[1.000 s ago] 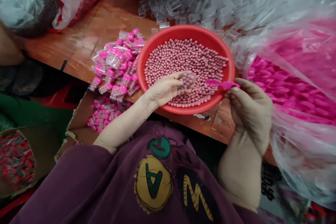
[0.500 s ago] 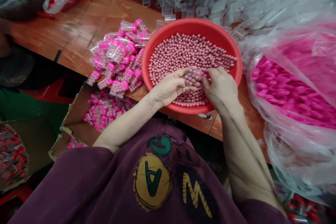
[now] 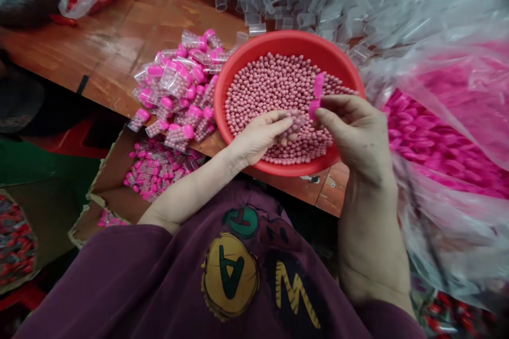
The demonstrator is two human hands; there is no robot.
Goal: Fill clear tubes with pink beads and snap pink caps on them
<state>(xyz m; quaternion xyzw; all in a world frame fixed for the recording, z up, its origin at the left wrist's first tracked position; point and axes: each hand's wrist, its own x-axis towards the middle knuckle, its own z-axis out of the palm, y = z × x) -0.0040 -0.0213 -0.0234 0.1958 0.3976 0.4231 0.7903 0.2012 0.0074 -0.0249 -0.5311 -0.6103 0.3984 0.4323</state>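
Left hand (image 3: 258, 135) with tube (image 3: 296, 119), right hand (image 3: 358, 130) with pink cap (image 3: 318, 87)

Left hand (image 3: 258, 137) and right hand (image 3: 356, 135) near together, each grip closed.

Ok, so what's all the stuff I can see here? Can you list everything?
bowl: one, red, at the table's near edge
little balls: very many, pink, in the bowl
capped tubes: a heap, clear with pink caps, on the table left of the bowl
box: one, brown cardboard, below the table edge, more capped tubes inside
empty tubes: a heap, clear, behind the bowl
loose caps: very many, pink, in a clear bag on the right
table: one, brown wood
held tube: one, clear, full of balls, in the left hand
held cap: one or two, pink, in the right hand
left hand: over the bowl's near side
right hand: over the bowl's right side
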